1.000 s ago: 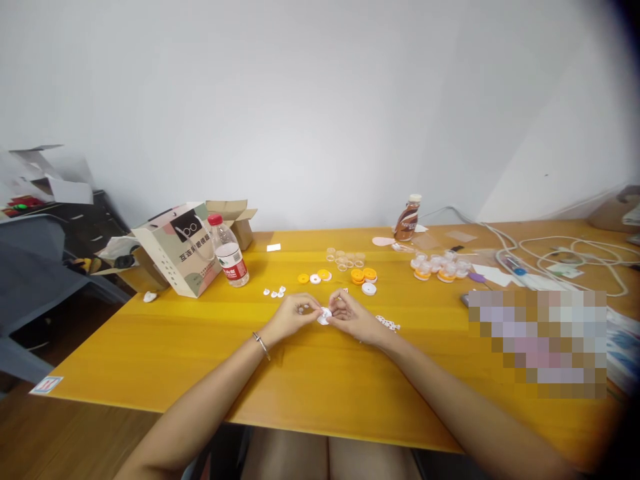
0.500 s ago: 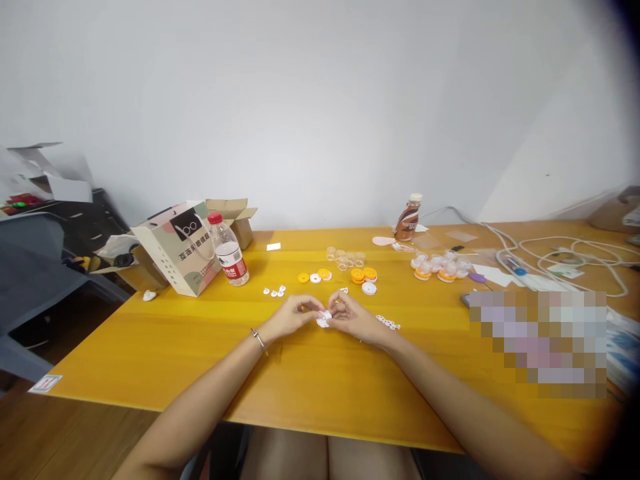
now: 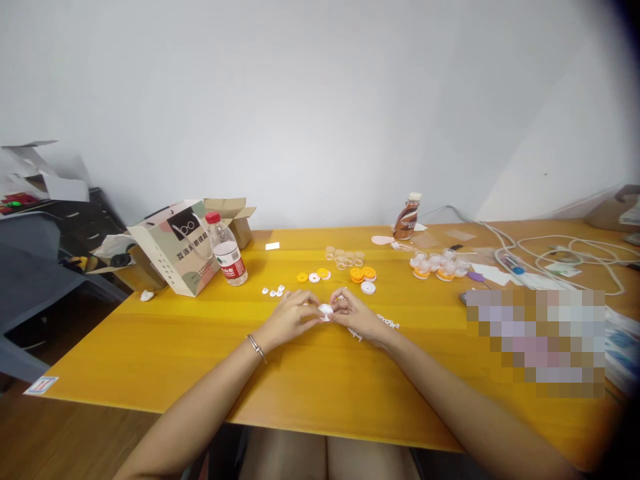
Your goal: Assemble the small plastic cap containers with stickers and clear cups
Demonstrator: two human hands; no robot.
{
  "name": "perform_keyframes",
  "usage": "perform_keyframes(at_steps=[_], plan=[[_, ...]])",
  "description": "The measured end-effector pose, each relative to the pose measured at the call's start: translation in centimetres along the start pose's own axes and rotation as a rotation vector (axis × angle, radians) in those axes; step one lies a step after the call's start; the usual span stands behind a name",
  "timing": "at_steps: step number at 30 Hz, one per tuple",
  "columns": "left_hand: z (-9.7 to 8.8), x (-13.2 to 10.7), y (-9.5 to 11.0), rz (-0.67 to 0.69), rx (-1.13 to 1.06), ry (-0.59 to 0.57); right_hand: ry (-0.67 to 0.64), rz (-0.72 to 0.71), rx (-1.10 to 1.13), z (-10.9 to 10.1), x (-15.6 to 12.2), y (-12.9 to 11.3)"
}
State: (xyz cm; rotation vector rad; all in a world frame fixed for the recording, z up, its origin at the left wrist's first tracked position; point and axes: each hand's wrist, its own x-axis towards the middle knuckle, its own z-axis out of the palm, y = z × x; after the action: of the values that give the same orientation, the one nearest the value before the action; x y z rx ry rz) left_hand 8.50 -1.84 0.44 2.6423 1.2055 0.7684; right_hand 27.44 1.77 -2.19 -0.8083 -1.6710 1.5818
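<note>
Between my hands is a small round white plastic piece [image 3: 326,311], held just above the table. My left hand [image 3: 296,317] pinches its left side, and my right hand [image 3: 351,313] grips the right side with the fingertips. White perforated strips [image 3: 388,321] lie partly behind and under my right hand. Beyond the hands are orange and white discs [image 3: 314,277], a stack of orange rings [image 3: 363,274] with a white disc [image 3: 368,288] in front, and several clear plastic rings [image 3: 345,257]. Several tiny white parts [image 3: 273,292] lie past my left hand.
On the left stand a paper bag [image 3: 175,250], a water bottle [image 3: 227,253] and an open cardboard box [image 3: 235,217]. A brown drink bottle [image 3: 407,217] is at the back. Clear-topped orange-based pieces [image 3: 440,265], cables [image 3: 560,250] and a blurred-out patch [image 3: 540,340] are on the right.
The white piece has turned in my fingers and now shows a rounder face. My left hand has shifted its grip, with its fingers more extended over the piece.
</note>
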Motion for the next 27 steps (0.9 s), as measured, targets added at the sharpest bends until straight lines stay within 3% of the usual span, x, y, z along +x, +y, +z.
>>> perform_keyframes(at_steps=[4,10,22,27], plan=[[0.3,0.1,-0.4,-0.023,-0.12,0.043,0.017,-0.031,-0.037,0.2,0.1,-0.2],[0.8,0.6,-1.1,-0.223,-0.381,0.207,0.041,-0.081,-0.092,0.9,0.2,-0.6],[1.8,0.6,-0.9,-0.327,-0.423,0.153,-0.01,-0.178,-0.218,1.2,-0.3,-0.3],[2.4,0.3,-1.2,-0.404,-0.467,0.187,-0.013,-0.191,-0.231,1.3,-0.5,-0.4]])
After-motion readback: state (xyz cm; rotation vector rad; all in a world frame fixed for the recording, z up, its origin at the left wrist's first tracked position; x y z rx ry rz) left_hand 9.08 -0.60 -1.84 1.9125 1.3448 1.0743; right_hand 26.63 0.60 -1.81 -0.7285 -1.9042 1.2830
